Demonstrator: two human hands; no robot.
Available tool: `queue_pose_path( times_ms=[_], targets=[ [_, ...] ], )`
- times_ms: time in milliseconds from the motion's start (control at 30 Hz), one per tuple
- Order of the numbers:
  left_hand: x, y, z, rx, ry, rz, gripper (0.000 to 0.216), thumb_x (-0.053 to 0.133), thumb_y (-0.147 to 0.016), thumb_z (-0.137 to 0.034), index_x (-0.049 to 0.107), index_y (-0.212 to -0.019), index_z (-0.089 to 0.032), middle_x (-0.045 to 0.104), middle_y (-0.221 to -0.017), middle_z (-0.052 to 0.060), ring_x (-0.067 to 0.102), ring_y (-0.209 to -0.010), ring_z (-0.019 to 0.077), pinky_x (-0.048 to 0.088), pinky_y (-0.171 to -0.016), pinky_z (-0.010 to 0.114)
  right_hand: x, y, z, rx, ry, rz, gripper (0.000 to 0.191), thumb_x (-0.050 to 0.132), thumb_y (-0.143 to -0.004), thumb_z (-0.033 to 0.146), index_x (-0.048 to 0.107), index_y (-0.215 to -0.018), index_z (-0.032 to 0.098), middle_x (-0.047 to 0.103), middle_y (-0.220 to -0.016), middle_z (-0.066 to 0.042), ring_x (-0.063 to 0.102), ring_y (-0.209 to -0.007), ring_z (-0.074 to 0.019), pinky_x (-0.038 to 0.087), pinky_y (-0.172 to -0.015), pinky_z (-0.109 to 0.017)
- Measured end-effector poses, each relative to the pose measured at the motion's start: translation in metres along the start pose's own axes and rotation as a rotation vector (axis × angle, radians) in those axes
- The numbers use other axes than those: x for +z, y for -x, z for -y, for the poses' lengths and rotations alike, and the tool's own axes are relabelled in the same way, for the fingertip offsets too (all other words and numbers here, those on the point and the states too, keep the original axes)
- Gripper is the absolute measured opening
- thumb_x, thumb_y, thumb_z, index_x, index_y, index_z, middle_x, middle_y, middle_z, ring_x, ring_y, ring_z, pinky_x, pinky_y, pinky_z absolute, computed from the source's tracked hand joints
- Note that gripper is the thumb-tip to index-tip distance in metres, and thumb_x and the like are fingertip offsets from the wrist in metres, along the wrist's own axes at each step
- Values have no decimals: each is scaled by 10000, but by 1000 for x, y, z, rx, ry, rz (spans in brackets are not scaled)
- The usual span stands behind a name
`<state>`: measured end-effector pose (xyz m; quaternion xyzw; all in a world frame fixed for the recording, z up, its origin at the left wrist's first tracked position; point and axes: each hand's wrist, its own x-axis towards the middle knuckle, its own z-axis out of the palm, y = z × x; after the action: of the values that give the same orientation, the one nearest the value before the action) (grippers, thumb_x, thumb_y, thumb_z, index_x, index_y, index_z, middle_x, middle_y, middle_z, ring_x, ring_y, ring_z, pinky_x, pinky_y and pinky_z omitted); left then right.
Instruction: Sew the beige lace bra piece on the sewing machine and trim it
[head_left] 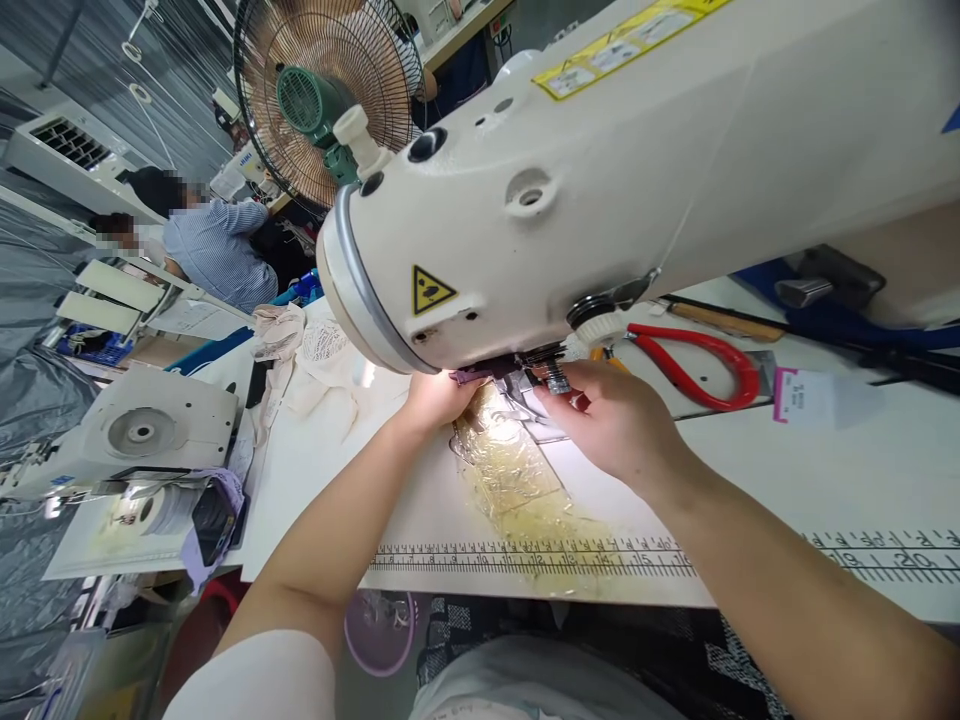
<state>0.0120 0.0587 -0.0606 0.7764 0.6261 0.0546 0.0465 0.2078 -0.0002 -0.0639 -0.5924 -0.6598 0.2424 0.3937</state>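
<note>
Workshop floor with several sewing stations; a white table with a printed ruler strip along its near edge fills the lower centre of the frame. A large white sewing machine spans the upper right, its head over the work area. The left hand sits at centre frame, fingers pinched on a small purple fabric piece tucked just under the machine head. The right hand, right of centre, rests beside the presser foot, fingertips curled toward the same piece; whether it actually grips the cloth cannot be told. A yellowed tape patch covers the table directly below both hands. Red-handled pliers lie on the table at right, behind the right hand. A standing fan is at upper left, with another person seated beyond. Judgement: the step in hand is positioning the purple piece under the foot; the next move calls for steady, flat alignment with fingers kept off the needle line
</note>
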Motion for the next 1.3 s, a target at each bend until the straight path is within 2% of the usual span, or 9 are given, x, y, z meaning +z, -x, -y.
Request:
queue_pose_path(
  times_ms=[200,433,533,667,800,933,1067,1200,1300],
  targets=[
    [-9,-10,1,115,-90,5,141,518,-797,-258,627,-727,-201,661,-818,56,608,-902,247,458,-873,359,0,0,-2,-15,-14,-4,155,526,-748,290,659,-726,214,517,-541,16,416,-470,-107,306,-464,-224],
    [-4,29,-10,6,-47,-172,106,568,-783,-240,606,-850,-168,629,-819,76,603,-797,234,482,-684,322,0,-1,0,-7,-22,24,142,542,-753,272,662,-731,200,528,-560,14,413,-483,-104,297,-467,-222],
    [2,32,-17,42,42,-120,130,587,-780,-243,614,-893,-186,637,-895,61,600,-837,216,477,-703,301,0,0,0,-3,-12,11,146,552,-745,272,676,-783,204,550,-581,9,436,-501,-110,311,-482,-224],
    [5,20,-23,-52,110,-74,128,565,-791,-241,630,-893,-197,652,-881,43,600,-822,213,462,-695,303,1,0,-1,5,-7,-12,162,555,-735,278,686,-799,207,567,-582,5,448,-496,-113,325,-490,-230],
    [0,18,-23,-55,154,-36,100,525,-804,-217,608,-765,-176,632,-750,27,572,-695,176,427,-628,276,1,1,-2,-7,15,8,172,556,-731,261,692,-821,208,577,-596,-1,461,-504,-117,325,-483,-232],
    [-11,20,-19,-11,151,59,185,502,-788,-179,504,-603,-181,512,-548,-14,458,-517,127,349,-517,248,1,2,-2,-12,16,-19,240,562,-725,230,681,-933,235,590,-609,8,477,-512,-119,351,-505,-233],
    [-16,18,-15,10,139,119,247,485,-790,-178,430,-549,-187,468,-519,-18,405,-496,120,308,-497,252,3,2,-1,40,36,-21,304,590,-699,234,636,-999,225,592,-612,13,511,-543,-136,361,-510,-236],
    [-16,15,-11,83,62,61,227,440,-789,-156,421,-565,-186,518,-608,3,455,-581,142,307,-521,261,6,2,-2,45,145,-16,133,585,-687,256,628,-793,188,562,-574,-4,494,-538,-153,330,-483,-250],
    [-13,18,-7,248,-81,-50,195,413,-778,-138,443,-592,-185,534,-673,32,487,-669,177,318,-546,275,9,3,-4,24,195,4,116,543,-707,277,590,-643,191,523,-526,-9,475,-531,-159,312,-477,-257]
  ],
)
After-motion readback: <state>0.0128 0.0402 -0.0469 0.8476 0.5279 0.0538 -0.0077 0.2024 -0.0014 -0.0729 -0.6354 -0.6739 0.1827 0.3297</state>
